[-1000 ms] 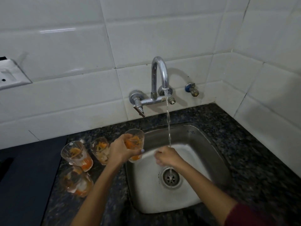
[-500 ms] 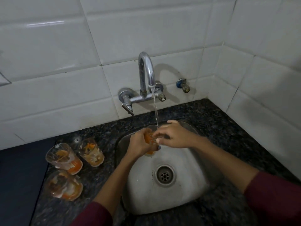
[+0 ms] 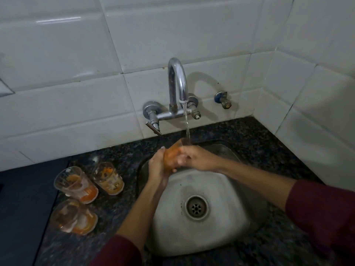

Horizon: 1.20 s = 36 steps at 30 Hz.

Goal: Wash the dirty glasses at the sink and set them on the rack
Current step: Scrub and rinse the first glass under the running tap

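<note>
A dirty glass [image 3: 172, 154] smeared with orange residue is held over the steel sink [image 3: 226, 223], under the running stream from the chrome tap [image 3: 177, 83]. My left hand [image 3: 157, 167] grips the glass from the left and below. My right hand [image 3: 196, 157] wraps it from the right, fingers over its side. Three more dirty glasses stand on the dark granite counter left of the sink: one at the back [image 3: 108, 177], one to its left [image 3: 75, 184], one nearest me [image 3: 74, 217]. No rack is in view.
White tiled walls close in behind and on the right. A small valve [image 3: 223, 99] sticks out of the wall right of the tap. A dark flat surface [image 3: 21, 208] lies left of the counter. The sink drain [image 3: 196, 207] is uncovered.
My left hand carried the glass from the sink's left edge to under the stream, and my right hand joined it on the glass. The view shifted closer to the sink.
</note>
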Available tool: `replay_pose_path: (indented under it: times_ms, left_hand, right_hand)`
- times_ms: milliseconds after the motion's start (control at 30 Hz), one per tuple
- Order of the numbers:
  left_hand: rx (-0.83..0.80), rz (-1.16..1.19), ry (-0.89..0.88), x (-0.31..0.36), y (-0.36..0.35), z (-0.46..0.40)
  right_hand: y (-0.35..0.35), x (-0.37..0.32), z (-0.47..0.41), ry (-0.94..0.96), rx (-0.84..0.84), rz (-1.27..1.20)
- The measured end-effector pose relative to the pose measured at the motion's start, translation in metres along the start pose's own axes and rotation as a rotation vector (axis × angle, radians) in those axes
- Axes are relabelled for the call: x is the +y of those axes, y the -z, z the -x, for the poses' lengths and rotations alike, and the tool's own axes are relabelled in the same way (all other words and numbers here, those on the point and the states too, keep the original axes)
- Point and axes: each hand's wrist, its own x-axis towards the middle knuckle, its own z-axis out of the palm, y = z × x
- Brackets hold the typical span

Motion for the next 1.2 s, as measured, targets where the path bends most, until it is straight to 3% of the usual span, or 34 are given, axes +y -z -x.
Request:
replay_pose_path:
  times_ms: [67,133,167,267,333,400,467,533,600,633,700,767,800,833,900,1000,1067,1133,1200]
  left_hand:
    - [-0.127,-0.029,0.284,0.006,0.006,-0.007]
    - [-0.144,0.014,0.340,0.003,0.005,-0.007]
    - [-0.099,0.094,0.260,-0.003,0.000,-0.006]
    - [0.211,0.119,-0.276,-0.023,-0.016,-0.005]
    - [0.273,0.100,-0.355,-0.026,-0.018,-0.006]
    - [0.220,0.018,-0.169,-0.023,-0.009,-0.010]
    - [0.083,-0.079,0.068,-0.018,0.002,-0.012]
    - [-0.001,-0.188,0.194,-0.015,0.009,-0.016]
    - [-0.056,-0.210,0.229,-0.014,0.010,-0.017]
    - [-0.065,-0.138,0.201,-0.014,0.008,-0.015]
    - [0.014,-0.072,-0.140,-0.020,0.005,-0.014]
    - [0.086,-0.198,-0.485,-0.027,0.004,-0.007]
    - [0.094,-0.232,-0.530,-0.029,0.005,-0.004]
    - [0.119,-0.240,-0.511,-0.028,0.005,-0.004]
    - [0.147,-0.206,-0.302,-0.022,0.006,-0.006]
    - [0.039,-0.298,0.036,-0.009,0.004,-0.015]
    - [-0.041,-0.366,0.158,0.001,0.004,-0.016]
    - [-0.083,-0.210,0.143,0.007,0.002,-0.016]
    - [-0.080,0.009,-0.009,0.001,0.003,-0.015]
  right_hand:
    - [0.002,0.006,0.007,0.050,-0.106,0.259]
    - [0.004,0.008,0.003,0.037,-0.069,0.294]
    - [0.003,0.005,-0.002,0.012,-0.018,0.255]
    - [-0.006,-0.015,-0.017,-0.167,0.226,-0.100]
    - [-0.012,-0.014,-0.017,-0.188,0.238,-0.164]
    - [-0.015,-0.005,-0.004,-0.072,0.100,-0.065]
    - [-0.012,0.010,0.006,0.002,-0.066,0.261]
    - [-0.008,0.021,0.007,-0.048,-0.127,0.477]
    - [-0.009,0.022,0.002,-0.046,-0.095,0.506]
    - [-0.010,0.019,-0.002,-0.031,-0.072,0.439]
    - [-0.013,0.004,-0.008,-0.133,0.053,-0.015]
    - [-0.016,-0.008,-0.007,-0.266,0.111,-0.405]
    - [-0.018,-0.005,-0.005,-0.262,0.113,-0.427]
    - [-0.021,-0.001,-0.003,-0.226,0.070,-0.400]
    - [-0.023,0.011,0.008,-0.086,-0.087,-0.195]
    - [-0.014,0.030,0.017,0.043,-0.326,0.534]
    - [-0.006,0.028,0.015,-0.012,-0.314,0.750]
    - [0.000,0.020,0.007,-0.035,-0.247,0.654]
    - [0.003,0.012,-0.002,-0.111,-0.174,0.170]
